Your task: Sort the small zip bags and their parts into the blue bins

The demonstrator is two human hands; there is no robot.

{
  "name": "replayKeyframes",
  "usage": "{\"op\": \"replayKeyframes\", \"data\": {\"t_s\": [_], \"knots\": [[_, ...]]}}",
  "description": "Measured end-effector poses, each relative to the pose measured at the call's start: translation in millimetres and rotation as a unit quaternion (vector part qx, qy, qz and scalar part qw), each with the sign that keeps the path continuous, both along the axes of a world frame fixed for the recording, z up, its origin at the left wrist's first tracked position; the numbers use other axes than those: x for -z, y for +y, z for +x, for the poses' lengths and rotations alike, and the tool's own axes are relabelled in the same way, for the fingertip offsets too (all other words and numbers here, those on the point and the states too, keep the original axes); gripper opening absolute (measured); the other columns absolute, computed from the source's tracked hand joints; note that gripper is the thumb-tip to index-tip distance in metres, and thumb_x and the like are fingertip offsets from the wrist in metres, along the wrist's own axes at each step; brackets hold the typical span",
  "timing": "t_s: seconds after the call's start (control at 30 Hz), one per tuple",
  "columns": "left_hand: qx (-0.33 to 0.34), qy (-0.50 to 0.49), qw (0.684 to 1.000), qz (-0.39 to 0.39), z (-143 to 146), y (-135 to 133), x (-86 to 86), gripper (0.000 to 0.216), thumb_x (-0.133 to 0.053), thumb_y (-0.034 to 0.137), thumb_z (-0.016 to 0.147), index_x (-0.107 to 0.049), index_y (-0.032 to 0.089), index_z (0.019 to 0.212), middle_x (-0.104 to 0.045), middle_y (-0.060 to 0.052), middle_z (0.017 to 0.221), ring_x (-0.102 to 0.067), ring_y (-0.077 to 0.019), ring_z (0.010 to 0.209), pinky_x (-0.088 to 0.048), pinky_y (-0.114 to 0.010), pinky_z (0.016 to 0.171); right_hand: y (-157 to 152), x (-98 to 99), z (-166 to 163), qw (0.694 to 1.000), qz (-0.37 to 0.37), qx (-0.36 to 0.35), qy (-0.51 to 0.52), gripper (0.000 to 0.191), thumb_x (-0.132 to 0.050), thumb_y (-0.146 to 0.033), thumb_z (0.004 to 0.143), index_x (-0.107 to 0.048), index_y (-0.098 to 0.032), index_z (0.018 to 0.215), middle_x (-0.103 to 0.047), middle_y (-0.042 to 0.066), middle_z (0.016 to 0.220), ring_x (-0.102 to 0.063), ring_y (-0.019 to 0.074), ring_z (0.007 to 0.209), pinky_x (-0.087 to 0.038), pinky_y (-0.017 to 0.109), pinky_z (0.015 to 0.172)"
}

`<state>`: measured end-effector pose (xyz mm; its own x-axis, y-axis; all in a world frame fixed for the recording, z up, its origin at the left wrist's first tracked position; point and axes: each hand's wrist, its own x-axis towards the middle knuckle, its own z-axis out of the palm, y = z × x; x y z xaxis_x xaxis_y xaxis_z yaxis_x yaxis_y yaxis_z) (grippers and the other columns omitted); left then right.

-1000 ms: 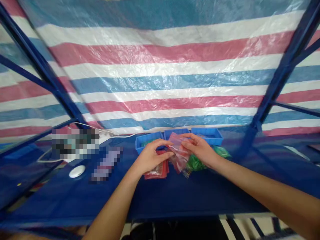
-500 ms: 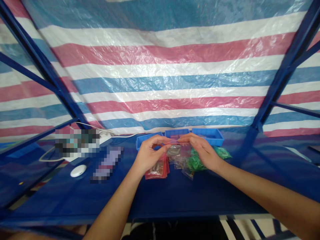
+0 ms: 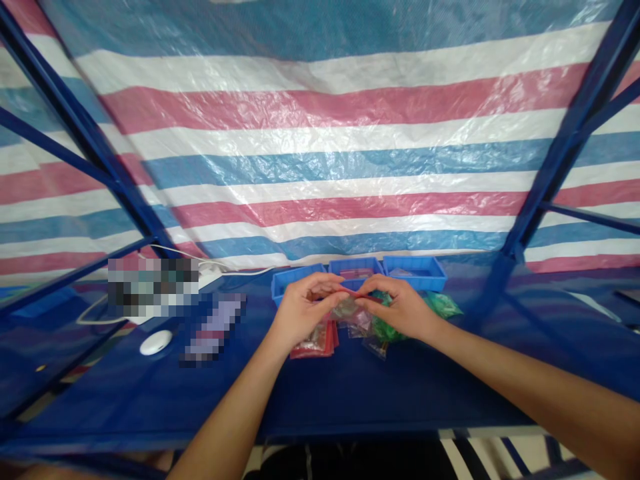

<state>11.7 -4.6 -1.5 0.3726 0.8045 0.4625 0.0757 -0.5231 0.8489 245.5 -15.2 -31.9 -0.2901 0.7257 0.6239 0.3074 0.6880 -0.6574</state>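
Note:
A small clear plastic zip bag (image 3: 346, 307) with a reddish top edge hangs between my hands, with something greyish inside that I cannot make out. My left hand (image 3: 301, 312) pinches the left part of its top edge between thumb and fingers. At the right part of the same edge, my right hand (image 3: 400, 308) is closed in a pinch. Below my left hand lies a pile of red-edged bags (image 3: 314, 345) with contents showing. Small clear bags (image 3: 376, 347) rest on the table under the held bag. Green bags (image 3: 387, 331) sit partly hidden behind my right hand.
Three blue bins (image 3: 417, 270) stand in a row at the table's back, before a striped tarp (image 3: 320, 147). A white oval object (image 3: 155, 343) and a blurred-out flat object (image 3: 215, 327) lie left. Blue metal posts (image 3: 555, 160) frame both sides.
My right hand has shifted slightly left and its fingers have closed from outstretched into a pinch on the bag's top edge. My left hand stays nearly in place.

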Motion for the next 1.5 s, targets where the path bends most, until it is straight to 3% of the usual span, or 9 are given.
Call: {"op": "replayKeyframes", "data": {"t_s": [0.13,0.23,0.3,0.47,0.63,0.8,1.2,1.33,1.5], "knots": [[-0.091,0.07,0.983,0.144,-1.8,-1.6,-7.8,0.036,-0.083,0.035,0.084,-0.075,0.022,0.116,-0.072,-0.01,0.112,-0.069,-0.0226,0.102,-0.056,-0.033,0.085,-1.4,-2.6,1.3,1.0,-0.021,-0.007,0.022,0.012,-0.072,-0.032,0.094,-0.079,-0.025,0.1,-0.074,0.004,0.094,-0.069,0.0214,0.088,-0.054,0.035,0.08],[-0.08,0.097,0.973,0.195,-1.4,-3.9,-11.4,0.033,-0.082,0.033,0.085,-0.076,0.023,0.116,-0.068,-0.011,0.125,-0.064,-0.0253,0.119,-0.052,-0.038,0.101,-3.4,-5.1,1.3,0.998,-0.043,-0.018,0.048,0.013,-0.073,-0.034,0.093,-0.079,-0.025,0.1,-0.074,0.005,0.095,-0.069,0.021,0.088,-0.055,0.033,0.079],[-0.051,0.115,0.974,0.187,-0.1,-4.9,-10.7,0.022,-0.077,0.032,0.09,-0.078,0.022,0.109,-0.071,-0.01,0.12,-0.066,-0.0245,0.116,-0.051,-0.038,0.103,-4.5,-6.1,0.6,0.996,-0.058,-0.025,0.061,0.015,-0.073,-0.036,0.093,-0.079,-0.024,0.099,-0.073,0.005,0.095,-0.069,0.0205,0.088,-0.055,0.033,0.079],[-0.041,0.137,0.981,0.13,1.9,-5.5,-5.7,0.018,-0.069,0.035,0.096,-0.08,0.021,0.1,-0.077,-0.006,0.098,-0.072,-0.0204,0.092,-0.055,-0.031,0.085,-4.9,-5.9,-1.2,0.991,-0.097,-0.042,0.087,0.021,-0.073,-0.042,0.093,-0.078,-0.023,0.099,-0.073,0.005,0.094,-0.069,0.0203,0.086,-0.056,0.032,0.076],[-0.05,0.109,0.987,0.108,2.2,-7.0,-6.4,0.022,-0.068,0.038,0.096,-0.081,0.021,0.102,-0.078,-0.008,0.102,-0.073,-0.0223,0.095,-0.056,-0.031,0.084,-3.2,-5.0,-0.2,0.991,-0.09,-0.036,0.093,0.022,-0.072,-0.043,0.094,-0.078,-0.023,0.096,-0.072,0.004,0.09,-0.067,0.0194,0.082,-0.054,0.032,0.075],[-0.009,0.127,0.986,0.11,3.8,-7.9,-6.5,0.021,-0.069,0.036,0.096,-0.082,0.021,0.102,-0.079,-0.008,0.102,-0.073,-0.0216,0.094,-0.056,-0.031,0.086,-3.1,-3.2,-0.3,0.994,-0.083,-0.035,0.069,0.024,-0.074,-0.046,0.092,-0.08,-0.023,0.097,-0.073,0.005,0.09,-0.065,0.0194,0.079,-0.052,0.032,0.071],[-0.019,0.128,0.986,0.105,8.1,-10.8,-4.6,0.02,-0.068,0.035,0.096,-0.081,0.022,0.102,-0.079,-0.006,0.101,-0.072,-0.0208,0.093,-0.055,-0.03,0.086,-5.7,-5.7,-1.0,0.994,-0.078,-0.03,0.073,0.028,-0.072,-0.049,0.093,-0.08,-0.022,0.091,-0.072,0.005,0.085,-0.064,0.0198,0.078,-0.052,0.033,0.072],[-0.045,0.08,0.993,0.079,8.5,-8.5,-0.2,0.023,-0.069,0.038,0.096,-0.08,0.02,0.102,-0.079,-0.007,0.102,-0.072,-0.0219,0.095,-0.055,-0.031,0.087,-4.2,-4.0,-1.9,0.987,-0.108,-0.047,0.108,0.028,-0.074,-0.049,0.09,-0.079,-0.024,0.101,-0.074,0.004,0.094,-0.066,0.0216,0.086,-0.054,0.034,0.078],[-0.068,0.052,0.995,0.061,6.5,-4.6,4.0,0.026,-0.071,0.042,0.093,-0.079,0.019,0.102,-0.079,-0.007,0.1,-0.073,-0.0222,0.093,-0.056,-0.032,0.088,0.3,-1.7,0.6,0.988,-0.104,-0.022,0.11,0.029,-0.071,-0.051,0.092,-0.077,-0.023,0.091,-0.068,0.002,0.084,-0.06,0.0192,0.078,-0.051,0.032,0.072]]}}
